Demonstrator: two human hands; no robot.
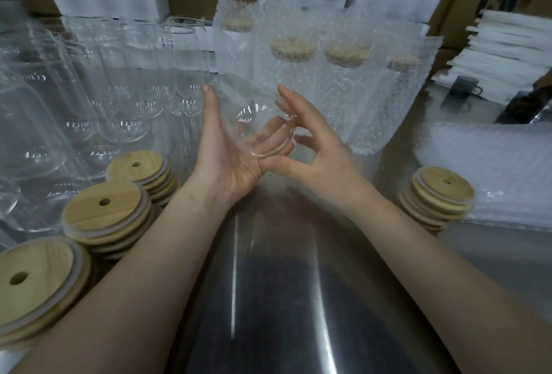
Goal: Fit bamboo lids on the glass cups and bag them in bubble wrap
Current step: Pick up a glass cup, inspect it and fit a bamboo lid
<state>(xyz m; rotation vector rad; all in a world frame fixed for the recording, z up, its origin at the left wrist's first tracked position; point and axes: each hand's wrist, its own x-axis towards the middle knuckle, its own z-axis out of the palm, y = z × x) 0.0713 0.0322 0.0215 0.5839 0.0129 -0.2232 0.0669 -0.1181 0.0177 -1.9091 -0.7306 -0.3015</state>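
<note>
So this is still early in the batch, I'd say. Four bagged cups (294, 74) stand along the far edge of the counter (277, 299), lids on and bubble wrap around them, so those look finished. To their left a big crowd of bare glasses (125, 98) runs toward the far left corner, and none of them has a lid yet. The glass cup (257, 125) in hand is up in the air over the middle of the counter. It's tipped on its side, with no lid and no bag. The left hand (230, 161) has it in the fork of thumb and fingers, with the fingers wrapped under the body. The right hand (316, 152) lays its index finger by the rim, but it's too blurry to tell if it actually grips. Lid stacks (104, 209) wait at the near left, another lid stack (442, 191) sits at the right edge, and a pile of bubble bags (493, 164) lies behind it. My guess is the lid goes on next.
</note>
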